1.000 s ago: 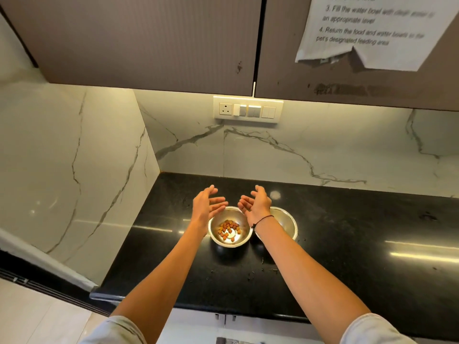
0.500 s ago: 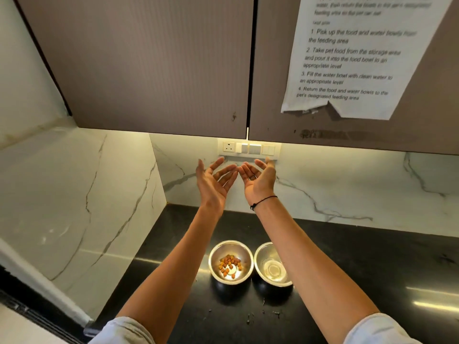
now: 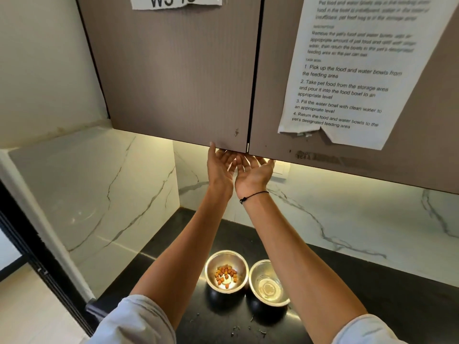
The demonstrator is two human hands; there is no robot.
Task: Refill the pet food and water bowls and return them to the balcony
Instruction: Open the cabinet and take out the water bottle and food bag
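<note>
Two steel bowls stand side by side on the black counter [image 3: 372,281]. The left food bowl [image 3: 226,270] holds a small heap of orange-brown kibble. The right water bowl [image 3: 268,283] has a little clear water at the bottom. Both arms reach up, far above the bowls. My left hand [image 3: 219,167] and my right hand [image 3: 253,173] are palm-up with fingers spread, their fingertips under the bottom edge of the brown wall cabinet doors [image 3: 178,83], by the seam between them. Neither hand holds anything.
A printed task sheet [image 3: 352,70] is taped to the right cabinet door, and a paper label [image 3: 173,1] to the left one. White marble walls enclose the counter at back and left. Dark crumbs [image 3: 246,330] lie on the counter's near edge. A switch plate [image 3: 279,170] sits behind my right hand.
Both hands rose from just above the bowls to the cabinet's bottom edge. The view tilted upward, so the bowls now sit low in the frame.
</note>
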